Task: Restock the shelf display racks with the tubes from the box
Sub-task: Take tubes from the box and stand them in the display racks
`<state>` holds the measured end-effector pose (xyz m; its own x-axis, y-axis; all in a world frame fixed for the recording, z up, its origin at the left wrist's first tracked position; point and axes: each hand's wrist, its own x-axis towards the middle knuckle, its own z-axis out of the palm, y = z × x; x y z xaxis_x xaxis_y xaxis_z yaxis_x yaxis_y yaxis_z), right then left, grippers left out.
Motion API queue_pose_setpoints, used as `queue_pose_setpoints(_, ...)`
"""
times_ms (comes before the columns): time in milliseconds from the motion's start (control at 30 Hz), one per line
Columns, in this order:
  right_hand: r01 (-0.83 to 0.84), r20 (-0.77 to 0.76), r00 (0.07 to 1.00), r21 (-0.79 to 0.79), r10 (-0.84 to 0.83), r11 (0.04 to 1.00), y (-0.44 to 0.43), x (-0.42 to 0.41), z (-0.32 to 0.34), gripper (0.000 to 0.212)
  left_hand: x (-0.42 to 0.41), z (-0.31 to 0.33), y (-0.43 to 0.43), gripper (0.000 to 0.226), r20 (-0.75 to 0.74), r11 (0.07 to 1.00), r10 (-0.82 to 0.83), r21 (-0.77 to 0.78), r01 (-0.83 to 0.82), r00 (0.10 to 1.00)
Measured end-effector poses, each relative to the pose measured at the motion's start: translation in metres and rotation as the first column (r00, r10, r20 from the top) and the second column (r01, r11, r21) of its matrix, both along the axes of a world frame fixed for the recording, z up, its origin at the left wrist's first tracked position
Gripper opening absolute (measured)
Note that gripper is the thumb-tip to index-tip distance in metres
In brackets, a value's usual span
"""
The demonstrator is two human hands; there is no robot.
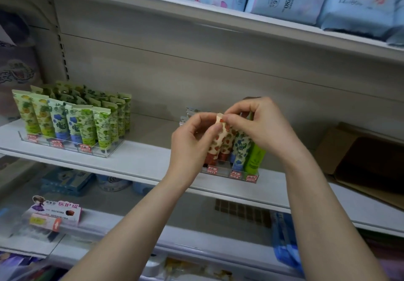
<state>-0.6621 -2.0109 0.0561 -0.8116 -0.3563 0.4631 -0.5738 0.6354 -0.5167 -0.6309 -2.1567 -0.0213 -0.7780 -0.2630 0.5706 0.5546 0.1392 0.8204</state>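
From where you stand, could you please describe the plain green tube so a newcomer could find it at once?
On the middle shelf, take the clear rack nearest the cardboard box. The green tube stands at its right end, beside a blue-flowered tube; it alone is plain green, without a pattern.

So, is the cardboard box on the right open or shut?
Open: the cardboard box has a flap folded outward and its dark inside shows.
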Motion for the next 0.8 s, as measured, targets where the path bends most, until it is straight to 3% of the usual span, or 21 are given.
queue_pose_setpoints(67, 0.042, -0.033, 0.999, 0.001, -0.042, 0.999, 0.003, -0.002, -0.001, 0.007, -0.004, -0.002, -0.003, 0.013, -0.133, 0.962, 0.17, -0.193, -0.194, 0.976)
queue_pose_setpoints(167, 0.103, -0.067, 0.993, 0.058, -0.099, 0.993, 0.007, -0.003, -0.001, 0.005, -0.017, -0.006, -0.012, 0.015, -0.327, 0.78, 0.341, -0.426, -0.459, 0.881)
queue_pose_setpoints(367, 0.175, -0.141, 0.978, 0.159, -0.153, 0.972, 0.011, -0.004, -0.007, 0.014, -0.036, -0.011, -0.019, 0.027, -0.365, 0.525, 0.359, -0.682, -0.509, 0.859)
queue_pose_setpoints(800, 0.275, -0.257, 0.944, 0.259, -0.208, 0.926, 0.007, -0.018, -0.026, 0.015, -0.04, -0.017, -0.019, 0.029, -0.331, 0.521, 0.37, -0.699, -0.489, 0.868)
